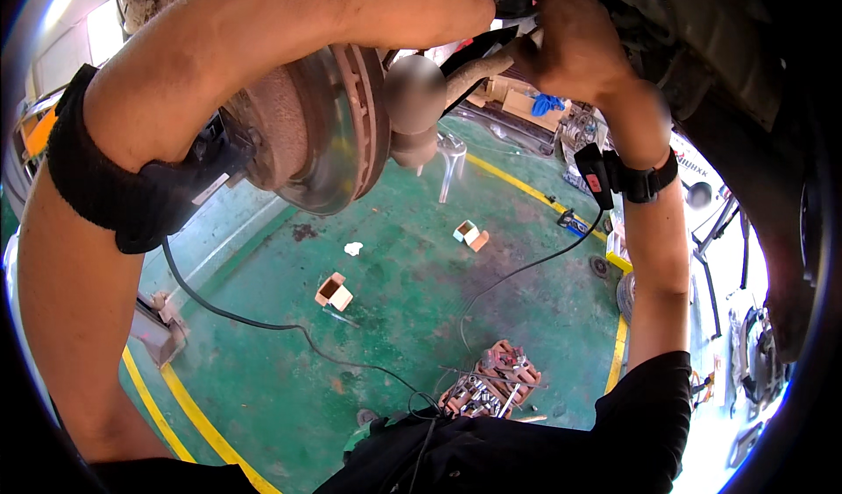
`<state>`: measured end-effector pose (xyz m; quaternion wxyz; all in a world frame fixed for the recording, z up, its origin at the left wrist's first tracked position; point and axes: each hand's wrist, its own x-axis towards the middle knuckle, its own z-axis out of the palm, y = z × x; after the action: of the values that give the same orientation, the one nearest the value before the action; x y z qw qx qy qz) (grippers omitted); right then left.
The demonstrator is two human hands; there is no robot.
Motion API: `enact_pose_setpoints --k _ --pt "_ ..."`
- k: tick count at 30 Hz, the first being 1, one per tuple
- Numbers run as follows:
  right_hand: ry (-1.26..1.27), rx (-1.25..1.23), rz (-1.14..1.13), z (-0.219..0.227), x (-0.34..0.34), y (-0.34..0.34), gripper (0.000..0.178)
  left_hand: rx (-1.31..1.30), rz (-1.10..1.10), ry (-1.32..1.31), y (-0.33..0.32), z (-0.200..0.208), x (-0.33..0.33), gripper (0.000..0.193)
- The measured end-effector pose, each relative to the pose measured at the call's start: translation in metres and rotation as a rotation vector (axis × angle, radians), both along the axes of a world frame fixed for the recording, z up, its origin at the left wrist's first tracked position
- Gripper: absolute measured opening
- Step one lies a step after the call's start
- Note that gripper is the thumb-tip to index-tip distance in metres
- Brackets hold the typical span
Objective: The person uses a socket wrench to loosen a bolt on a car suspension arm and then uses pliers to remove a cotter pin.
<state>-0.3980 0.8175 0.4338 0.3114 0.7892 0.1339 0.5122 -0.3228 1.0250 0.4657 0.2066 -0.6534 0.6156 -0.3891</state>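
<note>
Both my arms are raised to the underside of a vehicle. My left hand (447,7) reaches over a worn brake disc (338,143) to the upper middle; its fingers are hidden past the wrist. Opposite it, my right hand (574,51) is up beside the end of a rusty rod (478,73). Its fingers look curled in shadow, and what they hold is hidden. Between disc and rod hangs a rounded metal joint (414,108), partly blurred. Black straps with small devices are on my left arm (96,169) and right wrist (645,178).
Below lies a green floor (395,275) with yellow lines. An open tool case (495,384) full of sockets is near my body. Two opened small cardboard boxes (333,292) and a white scrap (353,248) lie farther off. Black cables run from both straps. A stool (450,156) stands beyond.
</note>
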Motion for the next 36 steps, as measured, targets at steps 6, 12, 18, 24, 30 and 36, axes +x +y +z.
enact_pose_setpoints --k 6,12,18,24,30,36 --pt "-0.113 -0.142 0.007 -0.004 0.039 -0.024 0.068 -0.197 -0.114 0.06 -0.007 -0.011 0.012 0.016" --pt "-0.104 -0.192 0.246 -0.007 0.033 -0.006 0.063 -0.029 -0.031 -0.047 -0.013 -0.003 0.014 0.01" --pt "-0.216 -0.332 0.304 0.002 0.035 -0.024 0.052 -0.097 -0.211 -0.131 -0.001 -0.01 0.009 0.01" --pt "-0.318 -0.404 0.117 0.003 0.036 -0.004 0.037 -0.094 -0.26 -0.149 -0.004 -0.013 0.026 0.009" --pt "-0.264 -0.457 0.198 0.011 0.041 -0.011 0.03 -0.081 -0.241 -0.272 -0.009 -0.012 0.024 0.01" --pt "-0.204 -0.502 0.191 0.015 0.044 -0.002 0.026 -0.037 -0.062 -0.063 0.005 -0.005 -0.004 0.009"
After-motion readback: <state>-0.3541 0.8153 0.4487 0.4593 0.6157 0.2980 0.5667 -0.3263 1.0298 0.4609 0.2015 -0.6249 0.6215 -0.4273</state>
